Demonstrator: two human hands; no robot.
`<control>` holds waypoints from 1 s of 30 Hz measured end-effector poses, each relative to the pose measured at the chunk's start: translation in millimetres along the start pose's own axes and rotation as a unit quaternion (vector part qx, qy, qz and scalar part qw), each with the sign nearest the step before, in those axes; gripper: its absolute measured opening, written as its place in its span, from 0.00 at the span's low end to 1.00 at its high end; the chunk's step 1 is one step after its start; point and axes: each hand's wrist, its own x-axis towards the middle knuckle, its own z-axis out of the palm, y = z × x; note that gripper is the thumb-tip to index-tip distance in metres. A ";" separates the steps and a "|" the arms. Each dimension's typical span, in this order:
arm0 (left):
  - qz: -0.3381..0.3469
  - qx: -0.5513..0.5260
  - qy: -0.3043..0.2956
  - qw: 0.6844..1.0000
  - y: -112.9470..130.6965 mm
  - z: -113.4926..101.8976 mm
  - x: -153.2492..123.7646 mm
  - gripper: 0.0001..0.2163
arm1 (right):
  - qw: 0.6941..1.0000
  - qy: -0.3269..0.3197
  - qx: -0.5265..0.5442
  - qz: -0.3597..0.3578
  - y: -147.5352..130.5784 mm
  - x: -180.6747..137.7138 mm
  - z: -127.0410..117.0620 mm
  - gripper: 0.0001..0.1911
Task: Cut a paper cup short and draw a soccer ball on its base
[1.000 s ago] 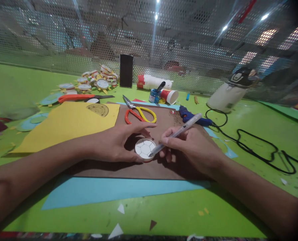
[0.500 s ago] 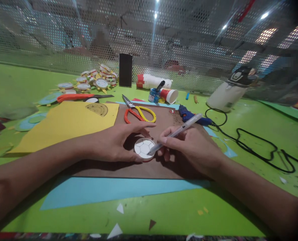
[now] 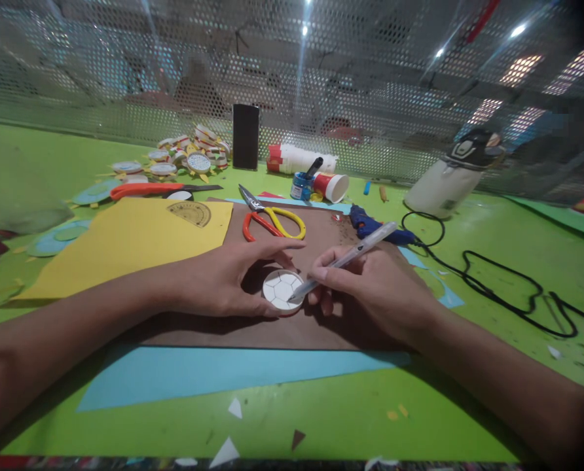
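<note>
A small white disc with black soccer-ball lines drawn on it lies on a brown sheet. My left hand curves around its left side, thumb at the near edge and fingers at the far edge, holding it. In my right hand a translucent pen is gripped between thumb and fingers, its tip touching the disc's lower right part. Red-and-yellow-handled scissors rest just beyond my hands. Yellow paper with a protractor on it is to the left.
Behind are an orange cutter knife, a pile of decorated discs, a phone-like dark slab, paper cups and a blue paint jar. A blue glue gun with a black cord and a white bottle stand right.
Almost nothing differs. My hands, the disc and the pen hold nearly the same positions, with the pen tip still on the disc.
</note>
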 end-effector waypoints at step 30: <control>-0.009 -0.012 0.010 1.000 -0.1 1.8 -1.1 0.38 | 0.995 0.040 0.090 0.012 2.8 2.8 3.6 0.10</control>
